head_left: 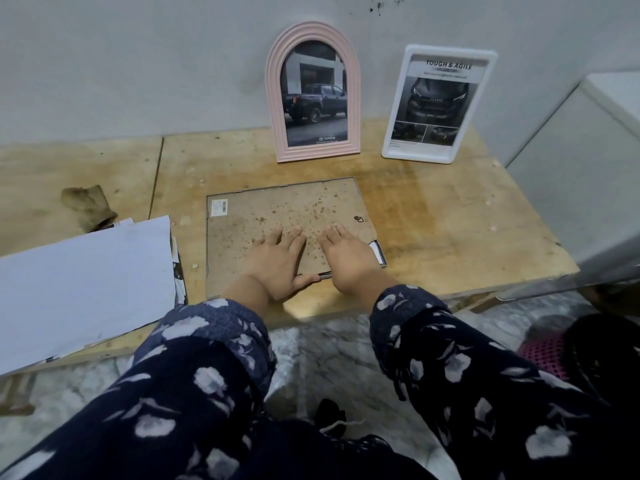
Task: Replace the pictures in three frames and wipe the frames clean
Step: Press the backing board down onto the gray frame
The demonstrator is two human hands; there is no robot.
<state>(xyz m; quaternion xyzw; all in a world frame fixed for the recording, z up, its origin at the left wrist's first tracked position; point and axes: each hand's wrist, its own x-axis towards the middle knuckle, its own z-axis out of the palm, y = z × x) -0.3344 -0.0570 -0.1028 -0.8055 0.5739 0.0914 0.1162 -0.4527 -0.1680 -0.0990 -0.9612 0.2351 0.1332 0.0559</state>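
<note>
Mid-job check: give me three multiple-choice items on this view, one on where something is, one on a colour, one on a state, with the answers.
1. Where does the arched frame stand?
A. Against the wall, left of the white frame
B. Flat under the hands
C. On the paper stack

2. What colour is the arched frame?
A. Black
B. Pink
C. Green

3. How does the large frame on the table lie?
A. Upright against the wall
B. Face down, brown backing board up
C. Face up, picture showing

Answers: 1 A, the arched frame leans at the wall beside the white frame. 2 B, its ribbed border is pale pink. 3 B, the large frame shows its speckled backing board, with the left hand and right hand pressing flat on it.
</note>
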